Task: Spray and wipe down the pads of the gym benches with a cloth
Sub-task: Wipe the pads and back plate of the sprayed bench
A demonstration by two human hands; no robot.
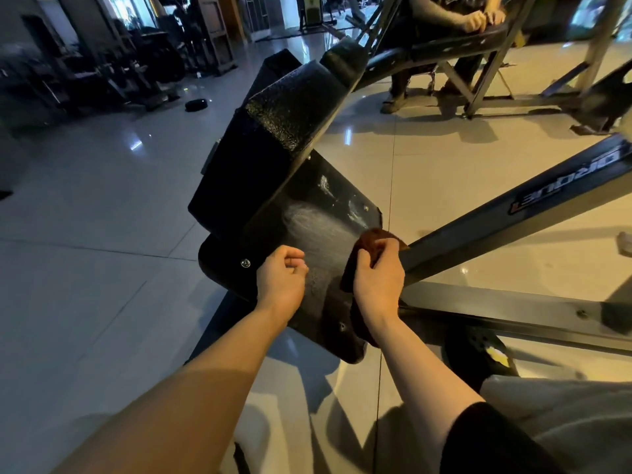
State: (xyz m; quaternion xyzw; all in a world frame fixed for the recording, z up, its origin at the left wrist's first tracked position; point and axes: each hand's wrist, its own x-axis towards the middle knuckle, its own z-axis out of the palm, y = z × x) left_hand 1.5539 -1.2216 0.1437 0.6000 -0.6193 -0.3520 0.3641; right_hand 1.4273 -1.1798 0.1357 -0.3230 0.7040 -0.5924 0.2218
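**Smear lies ahead and left of the cloth hand**

I read my right hand [378,277] as the working one: its fingers are curled round a bunched brown cloth [367,248], which presses on the dark panel [307,206] at that hand's near-right edge. My left hand [282,280] sits just beside it, to its left, fingers loosely curled with nothing in them that I can see, resting at the panel's near edge.

What matters for the next stroke is the pale, streaky wet patch [314,222]. It starts just beyond the cloth and runs away from my right hand, forward and to the left, with its long axis slanting up the panel toward the textured pad [294,121] further out. The right hand is nearer to it than the left, so I judge 1 push forward-left along that slant covers it. The bench's frame bar [513,213] runs off to the right of the cloth hand, close enough to snag the cloth.
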